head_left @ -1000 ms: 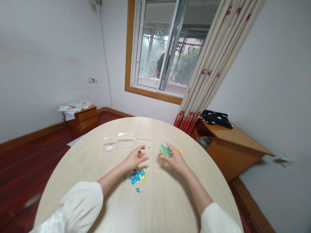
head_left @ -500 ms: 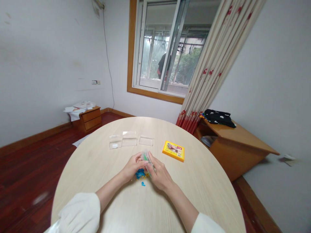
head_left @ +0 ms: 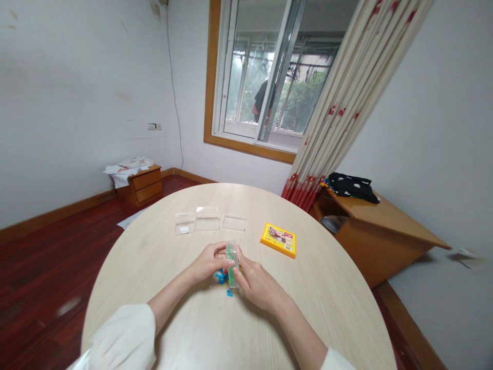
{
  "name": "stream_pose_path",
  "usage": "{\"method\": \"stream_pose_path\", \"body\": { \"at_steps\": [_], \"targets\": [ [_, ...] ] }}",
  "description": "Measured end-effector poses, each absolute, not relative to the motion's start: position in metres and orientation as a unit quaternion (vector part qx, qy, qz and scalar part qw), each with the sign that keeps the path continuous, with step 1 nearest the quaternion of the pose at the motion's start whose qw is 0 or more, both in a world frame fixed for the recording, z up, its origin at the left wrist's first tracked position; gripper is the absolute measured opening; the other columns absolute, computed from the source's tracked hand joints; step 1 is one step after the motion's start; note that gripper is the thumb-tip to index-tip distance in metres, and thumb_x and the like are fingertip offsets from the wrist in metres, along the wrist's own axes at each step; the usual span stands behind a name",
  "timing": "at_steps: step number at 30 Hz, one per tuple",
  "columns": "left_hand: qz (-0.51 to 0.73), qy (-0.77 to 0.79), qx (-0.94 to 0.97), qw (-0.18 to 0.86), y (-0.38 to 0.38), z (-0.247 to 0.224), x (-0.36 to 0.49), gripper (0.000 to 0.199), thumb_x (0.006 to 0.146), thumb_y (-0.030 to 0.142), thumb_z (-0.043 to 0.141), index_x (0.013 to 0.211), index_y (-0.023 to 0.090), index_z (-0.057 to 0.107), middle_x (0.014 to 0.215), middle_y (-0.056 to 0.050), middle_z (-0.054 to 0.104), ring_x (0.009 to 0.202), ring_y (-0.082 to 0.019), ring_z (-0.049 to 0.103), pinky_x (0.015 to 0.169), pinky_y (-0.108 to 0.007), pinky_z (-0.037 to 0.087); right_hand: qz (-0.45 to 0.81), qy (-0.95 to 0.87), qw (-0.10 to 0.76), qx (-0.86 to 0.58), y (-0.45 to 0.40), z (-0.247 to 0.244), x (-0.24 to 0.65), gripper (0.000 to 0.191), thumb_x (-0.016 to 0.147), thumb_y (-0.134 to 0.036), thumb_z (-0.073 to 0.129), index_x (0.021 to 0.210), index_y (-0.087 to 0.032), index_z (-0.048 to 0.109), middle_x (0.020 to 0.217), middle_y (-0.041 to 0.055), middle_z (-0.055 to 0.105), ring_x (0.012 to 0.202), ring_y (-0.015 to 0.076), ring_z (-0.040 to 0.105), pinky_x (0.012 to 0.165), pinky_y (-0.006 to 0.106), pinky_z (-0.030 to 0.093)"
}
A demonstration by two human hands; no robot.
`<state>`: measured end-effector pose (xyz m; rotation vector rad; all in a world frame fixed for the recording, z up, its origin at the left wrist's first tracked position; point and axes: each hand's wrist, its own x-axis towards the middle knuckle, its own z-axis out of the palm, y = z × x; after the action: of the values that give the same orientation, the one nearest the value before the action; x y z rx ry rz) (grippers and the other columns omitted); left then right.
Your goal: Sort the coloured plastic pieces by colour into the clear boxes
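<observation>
Between my two hands is a clear plastic box (head_left: 232, 249) with green pieces inside, held tilted above the table. My left hand (head_left: 210, 263) is closed on its left side, thumb across the front. My right hand (head_left: 256, 280) grips the box from the right, with fingers behind it. Just below and partly hidden by the box and hands lies a small heap of blue pieces (head_left: 221, 278) with some yellow ones. One loose blue piece (head_left: 229, 293) rests nearer to me. The pieces are too small to name.
Farther back on the round table (head_left: 173, 318) stand several clear plastic boxes, among them an open clear box (head_left: 207, 223). A yellow flat package (head_left: 279, 240) lies to the right. Beyond are a wooden desk (head_left: 400, 218) and a small drawer cabinet (head_left: 145, 186).
The clear box has turned more upright and faces me more, so its green contents show better. The view has shifted slightly. Both hands keep their hold.
</observation>
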<state>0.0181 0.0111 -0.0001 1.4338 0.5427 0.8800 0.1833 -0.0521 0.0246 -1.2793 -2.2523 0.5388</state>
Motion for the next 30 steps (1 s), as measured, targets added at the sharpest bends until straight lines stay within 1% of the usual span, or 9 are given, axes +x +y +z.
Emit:
{"method": "stream_pose_path", "body": {
  "at_steps": [4,9,12,17,21,23,25,27,30],
  "targets": [
    [0.366,0.239,0.637,0.635,0.013,0.001,0.017,0.041,0.059,0.036,0.073,0.088,0.011,0.059,0.071,0.0,0.054,0.056,-0.008,0.048,0.053,-0.021,0.039,0.194,-0.836,0.217,-0.465,-0.055,0.025,0.183,0.056,0.092,-0.026,0.031,0.143,-0.017,0.011,0.136,0.0152,0.043,0.122,0.0258,0.045,0.095,0.044,0.042],
    [0.359,0.238,0.641,0.636,0.011,0.004,0.015,0.042,0.059,0.035,0.073,0.089,0.01,0.059,0.073,0.0,0.055,0.059,-0.008,0.048,0.054,-0.02,0.039,0.181,-0.84,0.195,-0.474,-0.056,0.024,0.181,0.056,0.092,-0.026,0.029,0.143,-0.014,0.01,0.137,0.0189,0.041,0.118,0.028,0.049,0.092,0.045,0.044],
    [0.35,0.245,0.65,0.629,0.011,0.004,0.013,0.041,0.061,0.035,0.073,0.089,0.01,0.057,0.07,0.0,0.054,0.055,-0.007,0.047,0.051,-0.019,0.038,0.185,-0.833,0.192,-0.485,-0.057,0.027,0.178,0.058,0.09,-0.023,0.031,0.143,-0.014,0.009,0.134,0.0194,0.044,0.116,0.0286,0.051,0.09,0.045,0.044],
    [0.345,0.26,0.664,0.61,0.012,0.004,0.011,0.039,0.061,0.036,0.072,0.084,0.01,0.055,0.069,0.001,0.052,0.055,-0.008,0.048,0.05,-0.02,0.038,0.211,-0.824,0.208,-0.483,-0.058,0.028,0.176,0.063,0.087,-0.018,0.035,0.143,-0.014,0.009,0.129,0.0171,0.051,0.113,0.0266,0.053,0.089,0.042,0.044],
    [0.348,0.265,0.665,0.606,0.012,0.008,0.008,0.041,0.063,0.043,0.069,0.085,0.009,0.059,0.066,0.001,0.052,0.051,-0.007,0.045,0.047,-0.02,0.038,0.216,-0.804,0.242,-0.499,-0.057,0.023,0.18,0.056,0.088,-0.018,0.031,0.141,-0.013,0.018,0.106,0.0145,0.064,0.093,0.0249,0.062,0.079,0.038,0.048],
    [0.35,0.263,0.665,0.605,0.013,0.009,0.005,0.045,0.064,0.044,0.068,0.09,0.009,0.061,0.068,-0.001,0.054,0.051,-0.008,0.045,0.047,-0.02,0.038,0.221,-0.797,0.274,-0.49,-0.056,0.022,0.182,0.052,0.089,-0.019,0.03,0.14,-0.016,0.021,0.101,0.0114,0.066,0.089,0.0226,0.063,0.077,0.035,0.049],
    [0.348,0.256,0.664,0.611,0.014,0.01,0.003,0.05,0.064,0.044,0.068,0.099,0.009,0.061,0.075,-0.003,0.058,0.056,-0.009,0.048,0.049,-0.021,0.039,0.231,-0.796,0.306,-0.468,-0.055,0.022,0.182,0.05,0.09,-0.019,0.03,0.139,-0.019,0.024,0.104,0.009,0.065,0.091,0.0199,0.062,0.081,0.033,0.048],
    [0.343,0.244,0.662,0.62,0.015,0.009,0.002,0.058,0.064,0.043,0.069,0.111,0.011,0.057,0.083,-0.006,0.061,0.064,-0.012,0.053,0.056,-0.023,0.042,0.245,-0.783,0.334,-0.465,-0.054,0.019,0.181,0.047,0.09,-0.018,0.031,0.137,-0.021,0.028,0.106,0.0075,0.064,0.092,0.0179,0.062,0.082,0.032,0.047],
    [0.353,0.246,0.66,0.616,0.017,0.005,0.001,0.072,0.063,0.04,0.071,0.125,0.012,0.049,0.091,-0.007,0.062,0.076,-0.016,0.055,0.069,-0.028,0.044,0.264,-0.742,0.377,-0.487,-0.047,0.009,0.184,0.042,0.087,-0.017,0.035,0.129,-0.019,0.04,0.107,0.0084,0.064,0.094,0.0183,0.062,0.084,0.035,0.048]
  ]
}}
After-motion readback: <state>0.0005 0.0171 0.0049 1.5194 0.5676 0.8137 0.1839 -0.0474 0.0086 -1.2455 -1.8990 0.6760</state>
